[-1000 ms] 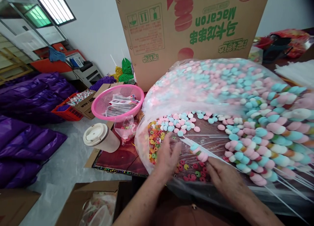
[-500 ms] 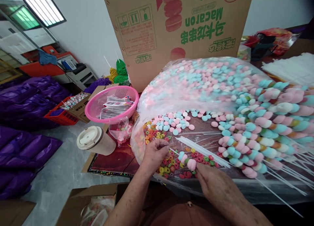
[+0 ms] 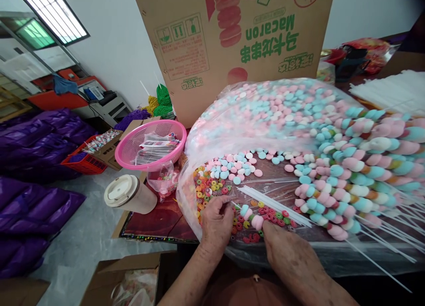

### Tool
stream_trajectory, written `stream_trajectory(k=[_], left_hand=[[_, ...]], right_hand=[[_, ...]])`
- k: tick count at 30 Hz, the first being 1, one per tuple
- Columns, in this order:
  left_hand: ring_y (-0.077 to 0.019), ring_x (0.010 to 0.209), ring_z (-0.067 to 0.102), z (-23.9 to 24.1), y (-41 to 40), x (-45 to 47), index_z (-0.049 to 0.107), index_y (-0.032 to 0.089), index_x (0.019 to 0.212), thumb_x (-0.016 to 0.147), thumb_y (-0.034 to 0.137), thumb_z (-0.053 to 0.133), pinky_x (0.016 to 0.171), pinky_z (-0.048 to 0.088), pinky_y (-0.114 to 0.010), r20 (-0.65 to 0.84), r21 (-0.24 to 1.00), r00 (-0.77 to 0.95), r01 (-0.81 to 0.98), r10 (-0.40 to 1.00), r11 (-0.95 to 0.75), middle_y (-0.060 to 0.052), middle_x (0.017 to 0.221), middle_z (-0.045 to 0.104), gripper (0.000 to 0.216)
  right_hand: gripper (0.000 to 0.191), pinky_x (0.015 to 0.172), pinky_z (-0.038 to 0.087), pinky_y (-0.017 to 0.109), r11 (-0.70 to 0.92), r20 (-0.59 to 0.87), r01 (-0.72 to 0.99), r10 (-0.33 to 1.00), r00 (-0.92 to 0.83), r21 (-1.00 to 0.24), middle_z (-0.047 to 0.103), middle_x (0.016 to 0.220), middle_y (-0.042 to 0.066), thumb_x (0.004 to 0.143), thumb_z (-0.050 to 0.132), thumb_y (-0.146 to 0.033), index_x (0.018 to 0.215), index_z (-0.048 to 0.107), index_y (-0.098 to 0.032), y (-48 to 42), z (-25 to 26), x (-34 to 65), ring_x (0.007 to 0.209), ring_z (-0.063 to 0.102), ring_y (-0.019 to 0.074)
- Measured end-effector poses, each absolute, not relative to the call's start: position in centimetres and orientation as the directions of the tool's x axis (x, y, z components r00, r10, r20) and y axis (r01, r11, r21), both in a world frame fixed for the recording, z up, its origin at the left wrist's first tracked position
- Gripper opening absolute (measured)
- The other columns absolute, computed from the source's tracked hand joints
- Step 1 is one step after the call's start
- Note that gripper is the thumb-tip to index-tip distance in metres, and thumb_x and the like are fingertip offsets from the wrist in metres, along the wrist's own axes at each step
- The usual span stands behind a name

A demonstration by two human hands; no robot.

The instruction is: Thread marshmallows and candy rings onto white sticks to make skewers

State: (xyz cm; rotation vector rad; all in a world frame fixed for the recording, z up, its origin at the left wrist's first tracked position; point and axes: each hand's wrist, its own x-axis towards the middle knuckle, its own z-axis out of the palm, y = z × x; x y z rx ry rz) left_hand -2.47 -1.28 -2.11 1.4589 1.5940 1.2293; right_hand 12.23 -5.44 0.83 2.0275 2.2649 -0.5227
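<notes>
My right hand (image 3: 292, 248) is closed round the lower part of a candy skewer (image 3: 251, 217), a thin white stick threaded with pink and blue pieces and a green ring. At the skewer's bare upper tip, the thumb and fingers of my left hand (image 3: 217, 222) are pinched together; whatever they hold is hidden. Colourful ring candies (image 3: 207, 189) lie around and below my left hand. Beyond them are loose pink, blue and white button-shaped candies (image 3: 237, 166). Several bare white sticks (image 3: 275, 204) lie just past the skewer.
Finished candy skewers (image 3: 361, 169) are piled at the right, their sticks pointing towards me. A large clear bag of candies (image 3: 265, 107) stands before a cardboard box (image 3: 212, 36). To the left are a pink basket (image 3: 121, 158) of wrappers and a lidded cup (image 3: 141, 200).
My left hand has shifted slightly right and nearer me, staying at the stick's tip. The skewer in my right hand has barely moved. The view has tilted a little.
</notes>
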Motion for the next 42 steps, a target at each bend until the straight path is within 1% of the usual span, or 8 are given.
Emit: stream_trajectory(k=[4, 6, 10, 13, 17, 20, 24, 42], left_hand=[[-0.0164, 0.07, 0.06, -1.4, -0.7, -2.8, 0.067, 0.018, 0.087, 0.073, 0.024, 0.055, 0.069, 0.048, -0.028, -0.06, 0.977, -0.048, 0.2, 0.997, 0.068, -0.005, 0.078, 0.068, 0.019], [-0.0175, 0.073, 0.06, -0.6, 0.2, -3.5, 0.065, 0.018, 0.095, 0.075, 0.026, 0.053, 0.07, 0.047, -0.029, -0.048, 0.951, -0.086, 0.301, 0.995, 0.072, -0.006, 0.081, 0.068, 0.025], [-0.0237, 0.081, 0.058, 0.4, 1.8, -3.9, 0.068, 0.02, 0.079, 0.07, 0.02, 0.053, 0.074, 0.043, -0.034, -0.027, 0.59, 0.11, 0.804, 0.994, -0.073, -0.008, 0.086, 0.066, 0.017], [-0.0245, 0.076, 0.058, 0.0, 2.0, -3.4, 0.067, 0.019, 0.071, 0.07, 0.018, 0.05, 0.067, 0.043, -0.034, -0.099, 0.413, 0.203, 0.899, 0.974, -0.145, -0.01, 0.086, 0.064, 0.017], [-0.0199, 0.069, 0.058, -0.6, 2.2, -4.0, 0.065, 0.019, 0.07, 0.07, 0.021, 0.053, 0.066, 0.043, -0.031, -0.085, 0.631, 0.049, 0.776, 0.995, 0.016, -0.005, 0.071, 0.064, 0.011], [-0.0139, 0.056, 0.055, -0.4, 2.3, -4.8, 0.062, 0.016, 0.07, 0.065, 0.028, 0.062, 0.055, 0.043, -0.026, -0.263, 0.901, -0.023, 0.352, 0.965, 0.254, -0.001, 0.06, 0.061, 0.012], [-0.0114, 0.052, 0.056, 0.4, 2.0, -4.9, 0.061, 0.014, 0.072, 0.052, 0.026, 0.074, 0.052, 0.046, -0.024, -0.432, 0.898, 0.007, -0.089, 0.902, 0.431, 0.0, 0.06, 0.062, 0.027], [-0.0112, 0.058, 0.056, -1.5, 1.8, -2.3, 0.062, 0.015, 0.072, 0.059, 0.016, 0.063, 0.056, 0.046, -0.022, -0.163, 0.986, -0.175, -0.051, 0.971, 0.157, 0.0, 0.065, 0.063, 0.013]], right_hand=[[0.023, 0.052, 0.034, 0.024, 0.12, -0.117, 0.906, 0.977, -0.181, -0.407, 0.065, 0.07, 0.006, 0.079, 0.035, -0.007, 0.075, 0.055, -0.017, -4.9, -0.3, 12.8, 0.062, 0.062, 0.0169], [0.024, 0.055, 0.036, 0.024, 0.139, -0.022, 0.863, 0.985, -0.172, -0.486, 0.064, 0.069, 0.007, 0.08, 0.033, -0.011, 0.07, 0.053, -0.017, -4.5, -1.0, 13.4, 0.063, 0.06, 0.0167], [0.026, 0.055, 0.036, 0.024, 0.158, -0.019, 0.807, 0.979, -0.205, -0.57, 0.063, 0.067, 0.005, 0.084, 0.03, -0.019, 0.071, 0.052, -0.019, -4.2, -1.8, 14.3, 0.061, 0.058, 0.0159], [0.027, 0.056, 0.034, 0.025, 0.109, -0.113, 0.832, 0.973, -0.201, -0.544, 0.064, 0.069, 0.005, 0.085, 0.028, -0.018, 0.074, 0.053, -0.018, -4.7, -1.4, 14.4, 0.063, 0.059, 0.0169], [0.03, 0.056, 0.031, 0.026, 0.077, -0.233, 0.881, 0.95, -0.207, -0.467, 0.066, 0.07, 0.006, 0.086, 0.027, -0.014, 0.075, 0.055, -0.018, -5.1, -0.4, 14.3, 0.065, 0.06, 0.0174], [0.027, 0.058, 0.031, 0.026, 0.063, -0.285, 0.892, 0.936, -0.209, -0.447, 0.066, 0.075, 0.006, 0.086, 0.029, -0.014, 0.077, 0.055, -0.017, -4.8, 0.1, 13.9, 0.07, 0.061, 0.0179], [0.026, 0.058, 0.031, 0.027, 0.052, -0.322, 0.905, 0.925, -0.203, -0.421, 0.067, 0.079, 0.007, 0.086, 0.031, -0.014, 0.081, 0.056, -0.017, -4.4, 0.5, 13.4, 0.074, 0.062, 0.0195], [0.028, 0.055, 0.03, 0.029, 0.024, -0.376, 0.954, 0.916, -0.141, -0.298, 0.068, 0.084, 0.01, 0.084, 0.03, -0.01, 0.088, 0.057, -0.017, -4.0, 0.8, 13.2, 0.077, 0.064, 0.0241]])
